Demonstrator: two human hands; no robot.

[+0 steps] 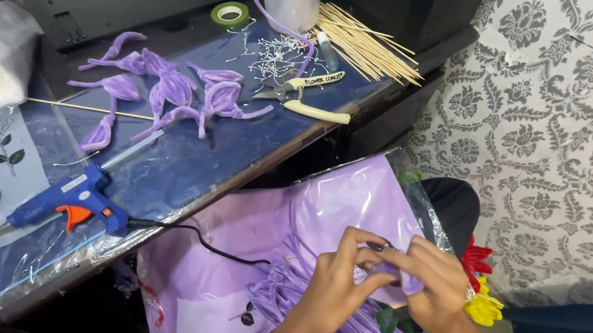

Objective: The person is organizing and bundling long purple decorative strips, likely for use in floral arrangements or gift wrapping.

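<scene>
- Both hands, left (336,279) and right (438,285), pinch one purple stem (406,279) over the lap, near right.
- It looks light and bendy; best held at its ends.
- Glue gun (71,201) lies on the counter (233,155).

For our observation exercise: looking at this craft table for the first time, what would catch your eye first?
Probably the two hands, left hand and right hand, pinching a purple piece over a lilac bag at bottom centre. Next, the purple petal shapes on the table, and the blue glue gun near its front edge.
</scene>
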